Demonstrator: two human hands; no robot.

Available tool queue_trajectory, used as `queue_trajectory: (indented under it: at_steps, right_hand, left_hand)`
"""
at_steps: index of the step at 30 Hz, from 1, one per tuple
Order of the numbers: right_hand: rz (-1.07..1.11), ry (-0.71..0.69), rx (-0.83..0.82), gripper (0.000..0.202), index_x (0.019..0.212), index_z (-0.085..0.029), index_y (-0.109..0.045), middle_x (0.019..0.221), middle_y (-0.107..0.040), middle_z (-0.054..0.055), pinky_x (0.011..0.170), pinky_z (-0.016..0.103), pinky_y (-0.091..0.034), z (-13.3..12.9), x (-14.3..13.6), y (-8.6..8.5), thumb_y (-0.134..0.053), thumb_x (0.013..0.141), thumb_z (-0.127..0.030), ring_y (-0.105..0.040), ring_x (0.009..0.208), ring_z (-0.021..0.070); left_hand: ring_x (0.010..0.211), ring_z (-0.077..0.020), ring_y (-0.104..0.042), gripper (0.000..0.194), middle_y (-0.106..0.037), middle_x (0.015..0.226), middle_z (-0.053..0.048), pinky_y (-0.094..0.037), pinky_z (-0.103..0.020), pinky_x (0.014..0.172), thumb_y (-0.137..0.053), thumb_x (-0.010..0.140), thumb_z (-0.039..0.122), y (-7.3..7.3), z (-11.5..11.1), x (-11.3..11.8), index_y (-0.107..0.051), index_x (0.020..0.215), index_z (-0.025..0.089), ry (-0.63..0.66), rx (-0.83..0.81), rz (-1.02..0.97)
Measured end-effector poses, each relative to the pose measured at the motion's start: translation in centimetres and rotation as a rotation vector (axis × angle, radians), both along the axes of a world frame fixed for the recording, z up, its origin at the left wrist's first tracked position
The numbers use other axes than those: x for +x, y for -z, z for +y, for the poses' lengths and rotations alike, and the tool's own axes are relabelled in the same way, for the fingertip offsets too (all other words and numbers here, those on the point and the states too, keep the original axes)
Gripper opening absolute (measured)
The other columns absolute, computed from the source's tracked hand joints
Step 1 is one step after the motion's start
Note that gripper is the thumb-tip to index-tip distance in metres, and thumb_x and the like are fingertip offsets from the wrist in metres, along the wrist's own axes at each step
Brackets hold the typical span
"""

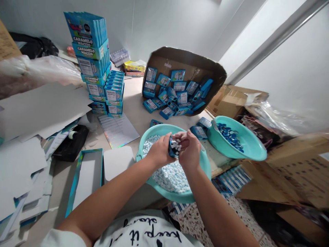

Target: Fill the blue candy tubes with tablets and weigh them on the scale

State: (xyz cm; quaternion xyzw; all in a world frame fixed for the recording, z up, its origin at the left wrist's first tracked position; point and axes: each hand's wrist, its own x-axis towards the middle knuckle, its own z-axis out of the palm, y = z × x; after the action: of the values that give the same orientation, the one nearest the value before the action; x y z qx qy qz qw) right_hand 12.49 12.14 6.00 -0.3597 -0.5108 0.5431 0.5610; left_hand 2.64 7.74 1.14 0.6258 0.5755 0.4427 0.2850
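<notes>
My left hand is closed around a small dark-blue box that tilts open toward the right. White candies show at the mouth of the box and against the fingers of my right hand, which is cupped around more of them. Both hands are above a turquoise basin full of small white and pale-blue candies. Just behind the basin lies a blue box, and two more blue boxes sit to its right.
A cardboard carton lies on its side, spilling small blue boxes. On the left rises a stack of display boxes, near an empty tray and flat cardboard sheets. A second turquoise basin holds shiny blue pieces.
</notes>
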Motion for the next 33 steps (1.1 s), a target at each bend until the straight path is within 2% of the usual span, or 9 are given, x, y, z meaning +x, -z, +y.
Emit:
queue_trajectory:
  at_steps: [3,5,10,14,18,22,27,30,33]
  right_hand:
    - [-0.078,-0.010,0.075,0.048,0.060,-0.024,-0.046,0.068,-0.060,0.001,0.078,0.038,-0.059,0.3,0.3,0.2,-0.058,0.082,-0.064,-0.066,0.071,0.0197]
    - [-0.173,-0.007,0.140,0.045,0.063,-0.024,-0.051,0.072,-0.063,0.003,0.082,0.040,-0.058,0.4,0.8,0.1,-0.053,0.087,-0.062,-0.067,0.077,0.0216]
    - [-0.549,-0.060,0.318,0.022,0.069,-0.024,-0.070,0.082,-0.071,0.005,0.089,0.041,-0.052,0.0,2.0,-0.4,-0.071,0.081,-0.043,-0.065,0.086,0.0248]
    - [-0.716,-0.073,0.388,0.021,0.073,-0.025,-0.074,0.086,-0.073,0.006,0.088,0.042,-0.051,-0.5,2.4,-0.6,-0.067,0.086,-0.040,-0.065,0.085,0.0257]
    - [-0.742,-0.088,0.389,0.030,0.069,-0.024,-0.071,0.079,-0.072,0.005,0.080,0.038,-0.053,-0.8,2.8,-0.5,-0.063,0.090,-0.043,-0.066,0.078,0.0231]
    - [-0.685,-0.071,0.332,0.037,0.075,-0.023,-0.071,0.076,-0.073,0.004,0.076,0.037,-0.054,-0.4,3.4,0.2,-0.056,0.094,-0.050,-0.068,0.076,0.0224]
    - [-0.632,-0.066,0.291,0.032,0.084,-0.022,-0.072,0.082,-0.073,0.005,0.073,0.035,-0.054,0.3,3.8,0.6,-0.062,0.090,-0.052,-0.068,0.078,0.0221]
    - [-0.686,-0.130,0.309,0.028,0.077,-0.022,-0.073,0.083,-0.070,0.005,0.069,0.033,-0.051,0.5,3.9,0.2,-0.070,0.085,-0.048,-0.065,0.078,0.0209]
    - [-0.700,-0.219,0.324,0.032,0.074,-0.022,-0.074,0.083,-0.067,0.006,0.065,0.032,-0.049,0.6,4.1,-0.2,-0.071,0.086,-0.051,-0.062,0.077,0.0200]
  left_hand:
    - [0.130,-0.0384,-0.057,0.101,-0.057,0.138,-0.018,-0.050,-0.051,0.108,-0.086,0.063,0.020,0.1,0.0,-0.1,-0.035,0.151,0.017,-0.002,0.013,-0.008]
    - [0.130,-0.0375,-0.057,0.100,-0.058,0.137,-0.016,-0.050,-0.051,0.108,-0.087,0.064,0.022,0.3,0.1,-0.3,-0.037,0.150,0.020,-0.003,0.026,-0.009]
    - [0.127,-0.0347,-0.060,0.090,-0.060,0.134,-0.014,-0.051,-0.048,0.107,-0.082,0.065,0.018,0.5,0.2,-0.4,-0.043,0.146,0.020,0.001,0.064,-0.008]
    - [0.126,-0.0331,-0.059,0.082,-0.061,0.132,-0.013,-0.050,-0.046,0.107,-0.081,0.065,0.016,0.6,0.2,-0.3,-0.047,0.140,0.021,-0.016,0.084,-0.015]
    - [0.123,-0.0337,-0.060,0.071,-0.062,0.127,-0.012,-0.051,-0.046,0.105,-0.084,0.064,0.015,0.4,0.2,-0.4,-0.053,0.128,0.020,-0.054,0.074,-0.019]
    - [0.118,-0.0317,-0.062,0.067,-0.063,0.122,-0.010,-0.052,-0.045,0.101,-0.087,0.062,0.016,0.2,0.1,-0.4,-0.054,0.120,0.022,-0.077,0.062,-0.025]
    - [0.114,-0.0298,-0.063,0.067,-0.063,0.119,-0.007,-0.053,-0.042,0.097,-0.089,0.062,0.020,0.0,0.1,-0.4,-0.051,0.117,0.024,-0.117,0.032,-0.038]
    - [0.113,-0.0297,-0.065,0.066,-0.064,0.120,-0.007,-0.054,-0.041,0.095,-0.086,0.065,0.020,-0.1,0.1,-0.4,-0.048,0.119,0.024,-0.144,0.005,-0.043]
    - [0.113,-0.0307,-0.066,0.071,-0.065,0.121,-0.008,-0.054,-0.041,0.095,-0.083,0.068,0.020,-0.2,0.1,-0.4,-0.044,0.128,0.024,-0.160,-0.017,-0.049]
